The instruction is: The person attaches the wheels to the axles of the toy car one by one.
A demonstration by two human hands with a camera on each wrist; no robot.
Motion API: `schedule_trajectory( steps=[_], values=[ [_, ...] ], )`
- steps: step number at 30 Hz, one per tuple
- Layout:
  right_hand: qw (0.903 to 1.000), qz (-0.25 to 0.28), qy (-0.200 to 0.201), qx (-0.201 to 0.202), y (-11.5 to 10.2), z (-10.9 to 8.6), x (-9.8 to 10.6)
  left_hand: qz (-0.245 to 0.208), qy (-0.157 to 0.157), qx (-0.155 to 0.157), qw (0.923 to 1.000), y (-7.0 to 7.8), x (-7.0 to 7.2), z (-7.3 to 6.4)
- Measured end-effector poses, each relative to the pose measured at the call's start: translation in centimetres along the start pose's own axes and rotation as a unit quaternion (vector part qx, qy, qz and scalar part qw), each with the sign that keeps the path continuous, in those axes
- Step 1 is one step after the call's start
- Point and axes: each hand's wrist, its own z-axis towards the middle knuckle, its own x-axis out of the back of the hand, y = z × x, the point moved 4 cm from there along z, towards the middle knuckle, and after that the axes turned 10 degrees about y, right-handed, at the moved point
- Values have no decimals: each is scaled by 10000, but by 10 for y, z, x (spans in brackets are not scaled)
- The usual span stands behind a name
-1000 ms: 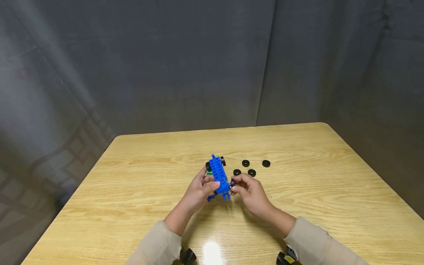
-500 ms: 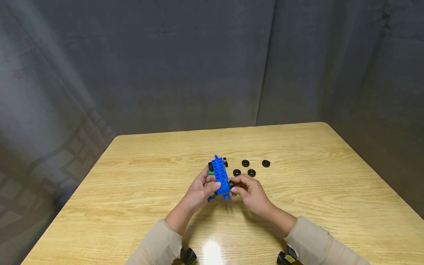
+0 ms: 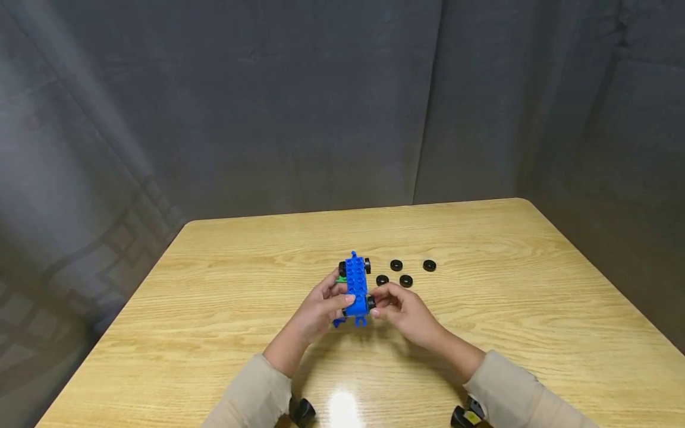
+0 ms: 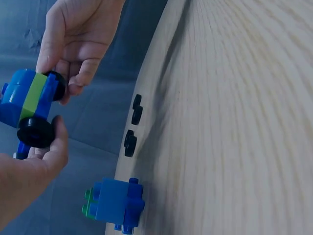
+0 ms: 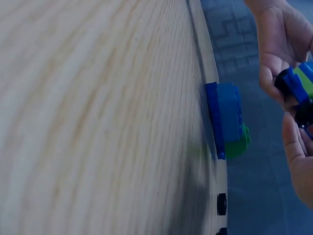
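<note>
Vehicle (image 4: 32,95), lime-banded in wrist views only

Dark grey curtain (image 3: 278,107) right across the back, and it wraps round both sides! There's a seam (image 3: 425,119), right of centre, slanting slightly down towards the far edge of the tabletop (image 3: 535,285). Over on the left, faded squares and lines (image 3: 125,238) on the cloth. Pale wood grain below, rounded far corners, bright glare (image 3: 343,409) up front!

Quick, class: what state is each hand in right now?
Left hand: closed, holding the blue toy vehicle.
Right hand: closed, pinching a black wheel at the vehicle's side.
</note>
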Motion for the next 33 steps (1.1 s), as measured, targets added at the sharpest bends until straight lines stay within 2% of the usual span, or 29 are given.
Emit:
schedule_trajectory(
  steps=[4, 8, 13, 18, 26, 33],
  values=[
    [9999, -86, -11, -135, 3, 2, 5, -120, -54, 78, 9999, -1, 2, 1],
    [9995, -127, 158, -240, 2, 6, 13, -112, 4, 136, 9998, -1, 4, 1],
    [9993, -71, 369, -85, -2, 14, 22, -105, 68, 222, 9997, -3, 6, -1],
    [9992, -76, 400, -42, -1, 20, 24, -110, -123, 249, 9996, -3, 6, -3],
    [9999, -116, -16, 116, 0, 19, 23, 52, -605, 303, 9977, -5, 4, -6],
    [9986, -159, -472, 168, 1, 18, 20, 243, -753, 450, 9959, -7, 4, -7]
  ],
)
